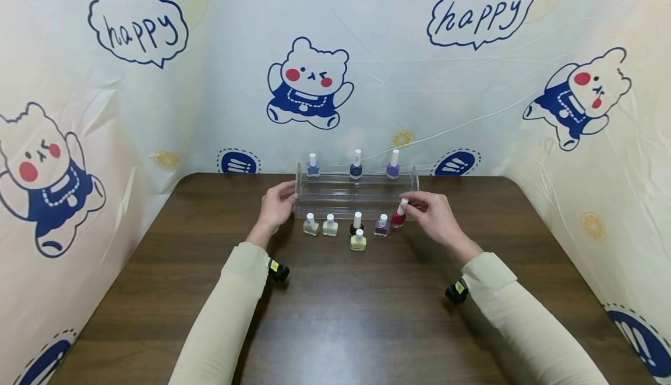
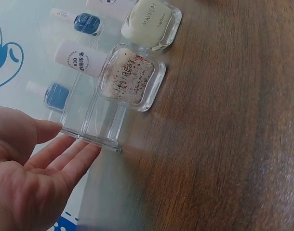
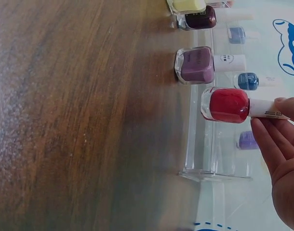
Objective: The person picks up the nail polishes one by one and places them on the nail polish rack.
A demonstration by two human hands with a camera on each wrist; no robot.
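My right hand (image 1: 432, 213) pinches the white cap of a red nail polish bottle (image 3: 229, 105) between thumb and fingers. The bottle tilts in front of the right end of a clear stepped display rack (image 1: 356, 194). At the rack's left end, my left hand (image 2: 41, 168) touches the side panel with extended fingers and thumb. On the rack's top tier stand a light blue polish (image 1: 313, 166), a dark blue polish (image 1: 356, 168) and a purple polish (image 1: 392, 168).
Before the rack stand a glitter polish (image 2: 130, 77), a cream polish (image 2: 151, 21), a dark polish (image 3: 200, 18), a mauve polish (image 3: 197, 66) and, closer, a pale yellow polish (image 1: 358, 242). The brown wooden table (image 1: 335, 315) meets a printed cloth backdrop (image 1: 393, 94) behind.
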